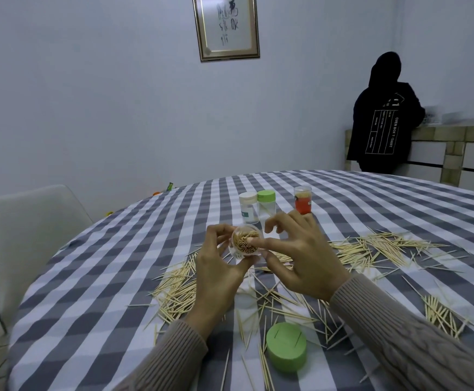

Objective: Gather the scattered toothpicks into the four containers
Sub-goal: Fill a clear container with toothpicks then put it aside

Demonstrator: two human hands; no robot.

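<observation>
- We see a big round desk (94,277) with a grey and white checked cloth.
- Loose toothpicks (376,249) lie spread all over the cloth, in front of our hands and on both sides of them.
- Our left hand (216,275) is lifted above the desk. Its fingers (218,231) and thumb curl round a small clear jar (245,245) and hold it tilted, with its open mouth facing us.
- The jar is packed with toothpicks, and we see their ends.
- Our right hand (300,258) is beside the jar. Its pointer finger lies across the jar's mouth and touches the toothpick ends; the other fingers are loosely spread.
- A green lid (286,347) lies flat on the desk, near us.
- Behind our hands stand three more jars: one with a white lid (248,207), one with a green cap (266,206) just beside it, and a red jar (303,199) off to the right.
</observation>
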